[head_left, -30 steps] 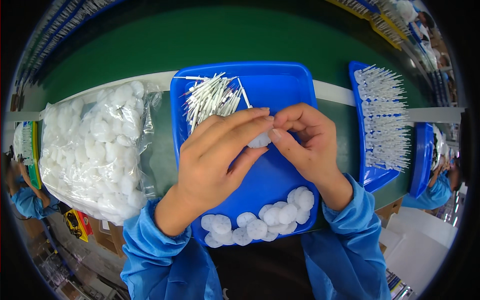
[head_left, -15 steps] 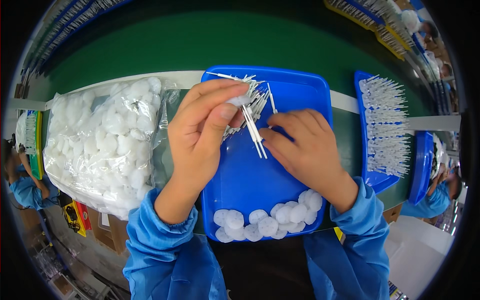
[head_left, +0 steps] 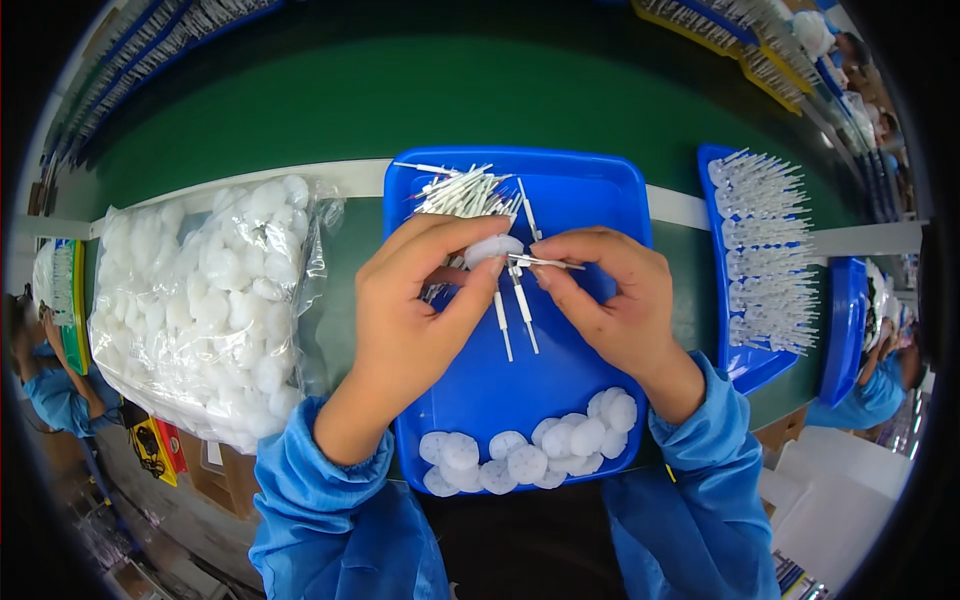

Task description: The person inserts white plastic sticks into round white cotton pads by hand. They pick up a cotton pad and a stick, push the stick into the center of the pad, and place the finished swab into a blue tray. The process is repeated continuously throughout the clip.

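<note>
Over a blue tray [head_left: 520, 385], my left hand [head_left: 415, 295] pinches a small white disc [head_left: 494, 248] between thumb and fingers. A couple of thin white rods [head_left: 522, 302] stick out from the disc and point down toward the tray floor. My right hand [head_left: 625, 300] is closed on another thin white rod [head_left: 562, 264], held nearly level with one end at the disc. Whether that end is inside the disc, I cannot tell. Behind my hands lies a pile of loose rods [head_left: 462, 192]. Several loose white discs [head_left: 527, 463] lie along the tray's near edge.
Left of the tray lies a clear plastic bag [head_left: 210, 300] full of white discs. On the right, a blue tray [head_left: 755, 370] holds rows of discs with rods [head_left: 770, 250] standing out of them. Co-workers in blue sleeves [head_left: 60, 390] show at both sides.
My right hand has come up to the disc and now holds a rod level against it. My left hand has moved slightly down and right, and the rods in the disc hang lower.
</note>
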Demonstrator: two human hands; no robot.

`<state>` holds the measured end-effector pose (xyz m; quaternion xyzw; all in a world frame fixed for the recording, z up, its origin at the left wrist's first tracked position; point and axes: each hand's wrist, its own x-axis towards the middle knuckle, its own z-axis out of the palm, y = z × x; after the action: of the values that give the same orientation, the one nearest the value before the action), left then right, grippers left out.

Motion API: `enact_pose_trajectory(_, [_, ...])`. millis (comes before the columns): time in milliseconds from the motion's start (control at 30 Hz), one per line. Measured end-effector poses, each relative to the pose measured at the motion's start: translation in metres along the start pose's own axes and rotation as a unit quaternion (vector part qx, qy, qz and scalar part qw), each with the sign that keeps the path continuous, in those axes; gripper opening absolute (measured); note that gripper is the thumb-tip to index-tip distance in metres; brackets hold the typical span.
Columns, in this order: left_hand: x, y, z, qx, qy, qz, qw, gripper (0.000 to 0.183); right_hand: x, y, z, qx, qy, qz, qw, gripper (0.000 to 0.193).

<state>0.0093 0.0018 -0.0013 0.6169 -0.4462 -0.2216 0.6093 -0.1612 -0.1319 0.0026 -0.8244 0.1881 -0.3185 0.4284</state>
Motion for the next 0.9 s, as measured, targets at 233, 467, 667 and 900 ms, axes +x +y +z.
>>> enact_pose_trajectory(233, [-0.001, -0.003, -0.001, -0.032, 0.020, -0.010, 0.999, 0.033, -0.006, 0.002, 0.004, 0.004, 0.012, 0.033, 0.999, 0.020])
enact_pose_trajectory(467, [0.000, -0.002, 0.003, 0.036, 0.010, 0.029, 0.999, 0.036, -0.008, 0.003, 0.007, 0.012, -0.001, 0.062, 0.998, 0.019])
enact_pose_trajectory(667, [0.002, 0.004, -0.001, 0.200, -0.022, 0.117, 0.973, 0.038, -0.002, 0.005, 0.005, 0.016, -0.019, 0.095, 0.995, 0.014])
enact_pose_trajectory(900, [-0.008, 0.006, 0.009, 0.277, -0.012, 0.117, 0.954, 0.040, -0.003, 0.000, 0.009, -0.114, 0.010, 0.026, 0.993, 0.012])
